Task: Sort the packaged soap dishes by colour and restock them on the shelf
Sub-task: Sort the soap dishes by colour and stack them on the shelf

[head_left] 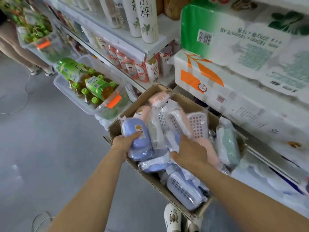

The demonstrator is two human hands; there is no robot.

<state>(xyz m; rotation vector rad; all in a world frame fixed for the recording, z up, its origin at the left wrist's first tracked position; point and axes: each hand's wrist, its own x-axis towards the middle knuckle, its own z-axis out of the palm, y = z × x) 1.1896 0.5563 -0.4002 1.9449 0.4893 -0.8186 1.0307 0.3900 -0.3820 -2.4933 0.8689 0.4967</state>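
Note:
An open cardboard box (168, 188) on the floor holds several soap dishes wrapped in clear plastic: blue, pink, green and white ones. My left hand (124, 142) grips a stack of blue soap dishes (138, 141) at the box's left side, thumb on top. My right hand (189, 152) reaches into the middle of the box, fingers curled over a pink soap dish (211, 151) and crinkled wrapping. A green soap dish (229, 144) leans at the right wall. More blue dishes (184, 190) lie at the near end. Pink dishes (158, 97) sit at the far end.
Large toilet-paper packs (234, 81) are stacked on shelving to the right. Clear bins of green-capped bottles (93, 91) stand left of the box. Shelves (133, 41) with bottles run behind. Another person's legs (25, 54) stand at the far left. My white shoe (173, 216) is below the box.

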